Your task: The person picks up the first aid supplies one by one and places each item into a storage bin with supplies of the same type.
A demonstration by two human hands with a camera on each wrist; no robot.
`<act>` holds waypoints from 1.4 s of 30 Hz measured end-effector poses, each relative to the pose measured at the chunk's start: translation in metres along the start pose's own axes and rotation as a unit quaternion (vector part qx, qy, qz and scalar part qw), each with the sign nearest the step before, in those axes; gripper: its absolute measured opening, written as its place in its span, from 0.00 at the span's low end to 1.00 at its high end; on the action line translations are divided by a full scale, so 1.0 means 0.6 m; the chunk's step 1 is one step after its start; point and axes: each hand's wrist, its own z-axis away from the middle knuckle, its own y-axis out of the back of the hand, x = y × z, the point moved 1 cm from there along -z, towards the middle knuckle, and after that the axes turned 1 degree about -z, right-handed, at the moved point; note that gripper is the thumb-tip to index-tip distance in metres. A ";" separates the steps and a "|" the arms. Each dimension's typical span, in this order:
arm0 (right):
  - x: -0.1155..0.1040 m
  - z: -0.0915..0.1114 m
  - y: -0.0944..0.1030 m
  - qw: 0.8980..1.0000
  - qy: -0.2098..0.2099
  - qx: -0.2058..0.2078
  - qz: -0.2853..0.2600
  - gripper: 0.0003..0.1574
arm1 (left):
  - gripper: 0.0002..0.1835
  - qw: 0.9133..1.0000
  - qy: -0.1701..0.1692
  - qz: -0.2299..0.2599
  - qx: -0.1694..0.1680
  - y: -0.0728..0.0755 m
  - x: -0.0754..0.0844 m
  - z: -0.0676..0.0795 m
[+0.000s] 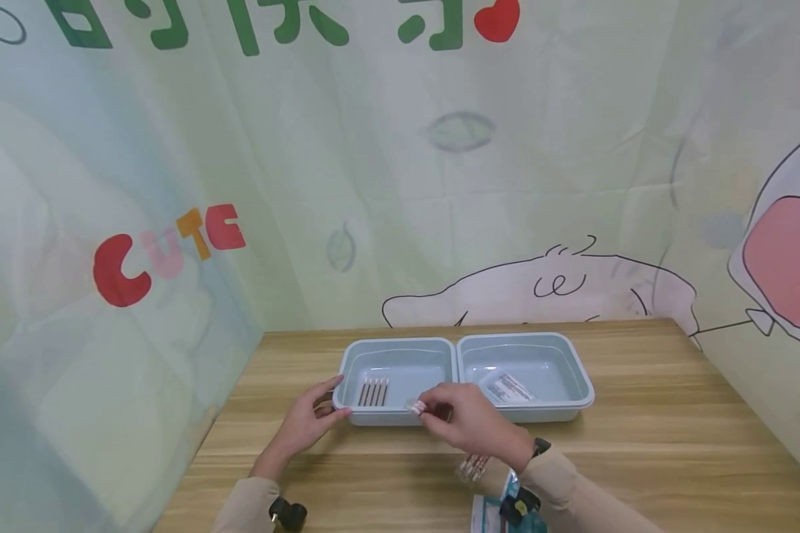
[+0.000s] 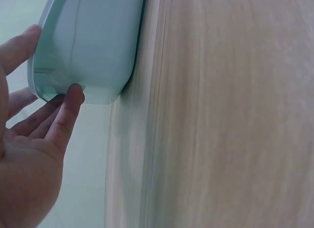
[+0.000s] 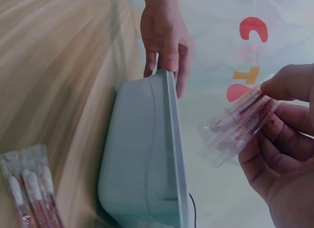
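My left hand [image 1: 304,420] holds the left corner of a light-blue plastic tray [image 1: 400,342], with fingertips at its rim and outer wall [image 2: 98,56]. In my right hand [image 1: 470,422], thumb and fingers pinch a clear-wrapped packet of cotton swabs [image 3: 240,122] with white tips and reddish-brown sticks. That packet is above the tray's front rim in the head view. Several wrapped swabs [image 1: 373,392] lie side by side in the left part of this tray. More wrapped swabs [image 3: 32,189] rest on the table below my right wrist.
A second light-blue tray [image 1: 576,359] stands against the first one's right side, with a clear packet bearing a printed label [image 1: 512,388] inside. Partly under my right forearm is a teal-and-white printed package [image 1: 485,512]. Behind the wooden table [image 1: 673,414] hangs a printed cloth [image 1: 347,170].
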 end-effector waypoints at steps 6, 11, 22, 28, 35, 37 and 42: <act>0.000 -0.005 0.009 1.000 0.015 0.008 0.002 0.07 | 0.37 1.000 -0.016 -0.001 0.000 0.000 0.002 -0.001; 0.000 -0.006 0.011 1.000 0.014 0.005 0.006 0.07 | 0.37 1.000 -0.014 -0.001 -0.001 0.000 0.004 0.001; 0.000 -0.014 0.018 0.999 0.029 0.031 0.014 0.07 | 0.37 1.000 -0.003 0.001 0.005 -0.001 0.005 0.004; 0.004 -0.022 0.023 0.998 0.039 0.045 0.023 0.07 | 0.37 1.000 0.000 -0.005 0.009 0.000 0.011 0.006; 0.004 -0.029 0.026 0.999 0.009 0.044 0.012 0.08 | 0.37 1.000 -0.001 -0.003 0.006 0.000 0.012 0.006; 0.006 -0.031 0.027 0.999 0.005 0.046 0.013 0.08 | 0.37 1.000 -0.004 -0.004 0.007 0.000 0.011 0.005; 0.012 -0.033 0.028 0.998 0.002 0.055 0.021 0.08 | 0.37 1.000 -0.004 -0.004 0.009 0.000 0.008 0.005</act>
